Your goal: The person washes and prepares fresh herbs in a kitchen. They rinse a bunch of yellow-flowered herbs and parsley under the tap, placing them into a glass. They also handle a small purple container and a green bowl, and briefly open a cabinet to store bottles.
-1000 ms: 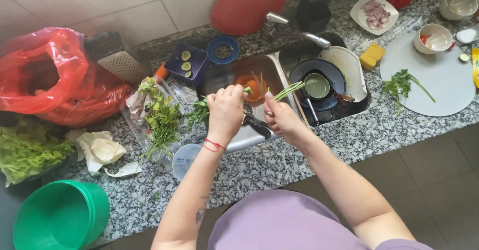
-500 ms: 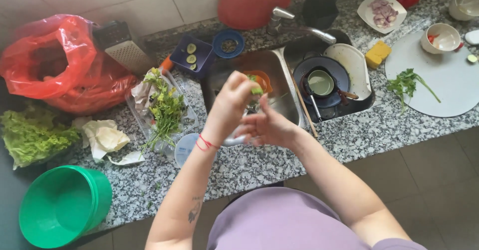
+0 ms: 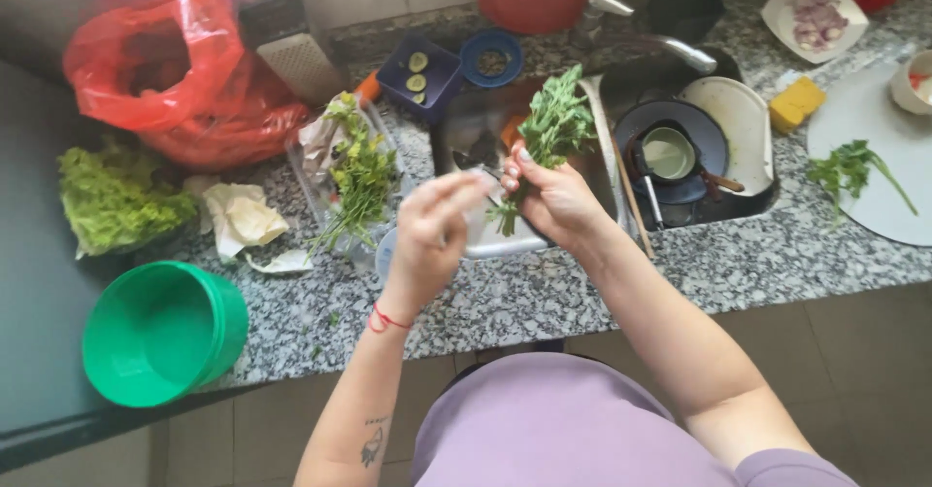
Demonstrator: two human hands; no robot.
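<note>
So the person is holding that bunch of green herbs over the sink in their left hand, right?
Not quite: the head view shows the bunch of green herbs held over the sink in the right hand. The left hand, blurred, is beside it.

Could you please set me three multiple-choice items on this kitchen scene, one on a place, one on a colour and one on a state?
1. Where is the bunch of green herbs?
A. in the right hand, over the sink
B. in the green bucket
C. on the white plate

2. What colour is the plastic bag at the back left of the counter?
A. blue
B. red
C. black

3. How is the left hand?
A. flat on the counter
B. inside the bucket
C. raised and blurred, beside the herb stems

Answers: 1 A, the right hand grips the stems above the sink. 2 B, the bag is plainly red. 3 C, it is lifted off the granite counter, with nothing clearly in it.
</note>
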